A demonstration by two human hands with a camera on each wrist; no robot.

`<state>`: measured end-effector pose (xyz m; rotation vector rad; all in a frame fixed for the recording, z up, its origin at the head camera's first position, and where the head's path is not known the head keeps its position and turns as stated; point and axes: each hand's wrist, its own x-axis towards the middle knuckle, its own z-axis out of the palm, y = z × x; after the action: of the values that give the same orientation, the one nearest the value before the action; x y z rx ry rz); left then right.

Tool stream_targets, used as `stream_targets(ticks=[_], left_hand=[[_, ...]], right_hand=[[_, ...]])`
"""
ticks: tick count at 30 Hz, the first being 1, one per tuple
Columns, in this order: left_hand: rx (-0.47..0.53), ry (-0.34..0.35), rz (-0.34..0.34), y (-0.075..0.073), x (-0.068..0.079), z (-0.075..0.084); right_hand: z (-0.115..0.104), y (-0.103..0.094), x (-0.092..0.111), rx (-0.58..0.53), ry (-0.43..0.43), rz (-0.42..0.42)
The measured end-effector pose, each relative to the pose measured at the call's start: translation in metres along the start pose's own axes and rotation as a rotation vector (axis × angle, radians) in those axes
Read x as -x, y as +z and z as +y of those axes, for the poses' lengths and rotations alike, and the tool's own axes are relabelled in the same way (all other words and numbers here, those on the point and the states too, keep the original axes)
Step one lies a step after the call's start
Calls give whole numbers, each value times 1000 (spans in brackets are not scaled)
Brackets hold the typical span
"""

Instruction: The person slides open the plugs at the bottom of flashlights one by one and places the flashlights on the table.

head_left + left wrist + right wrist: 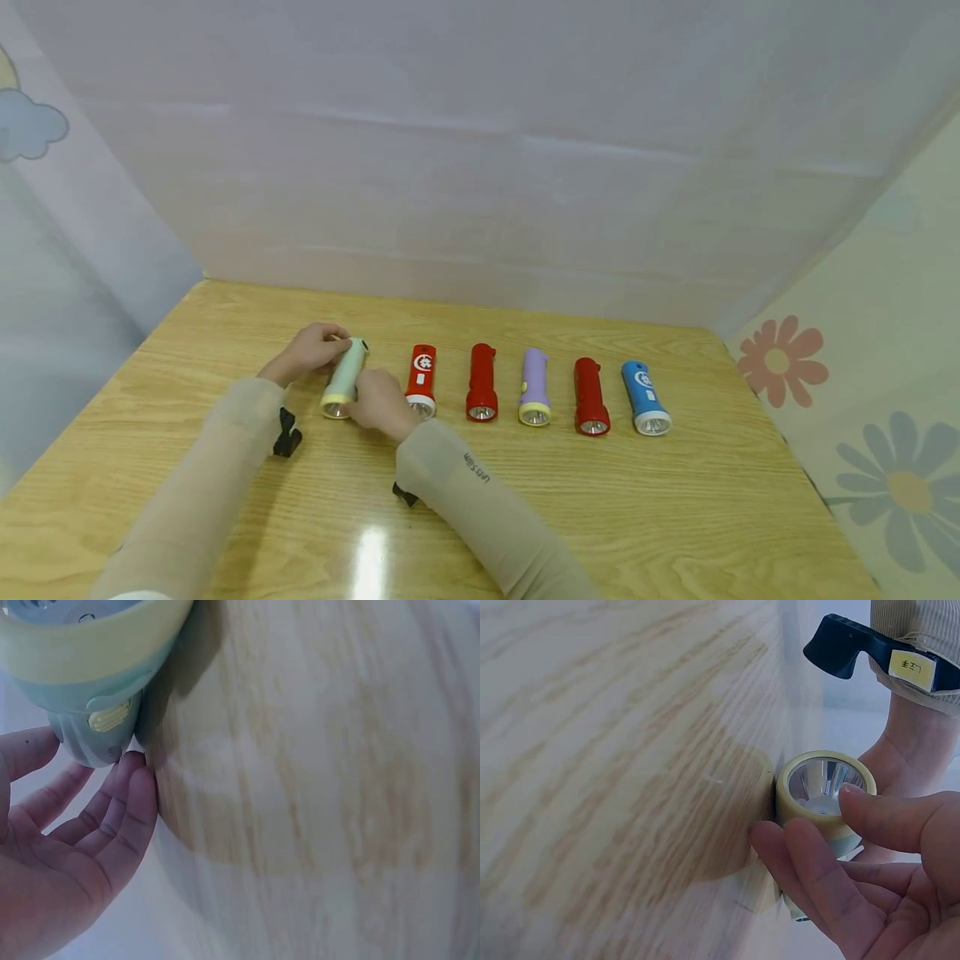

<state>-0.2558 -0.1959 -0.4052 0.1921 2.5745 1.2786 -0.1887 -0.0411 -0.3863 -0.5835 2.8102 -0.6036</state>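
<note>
The pale green flashlight (347, 375) is lying on the worktop (675, 517); my left hand (309, 347) is clamping fingers around its tail, my right hand (380, 402) is pinching its yellow-rimmed head. Rightward, five more flashlights (535, 383) are lying in a row.
</note>
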Motion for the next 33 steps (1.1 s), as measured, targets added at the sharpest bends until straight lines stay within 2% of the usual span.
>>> stream_targets(ticks=[6, 17, 23, 28, 33], left_hand=[[13, 5, 28, -1, 2, -1], [42, -14, 42, -7, 5, -5], [34, -10, 77, -7, 9, -2], [76, 15, 92, -8, 12, 3], [104, 23, 101, -9, 13, 5]], right_hand=[[-1, 2, -2, -20, 19, -18], [-3, 3, -2, -7, 0, -14], [-2, 3, -2, -67, 11, -12], [3, 3, -4, -123, -6, 9], [6, 3, -6, -232, 6, 11]])
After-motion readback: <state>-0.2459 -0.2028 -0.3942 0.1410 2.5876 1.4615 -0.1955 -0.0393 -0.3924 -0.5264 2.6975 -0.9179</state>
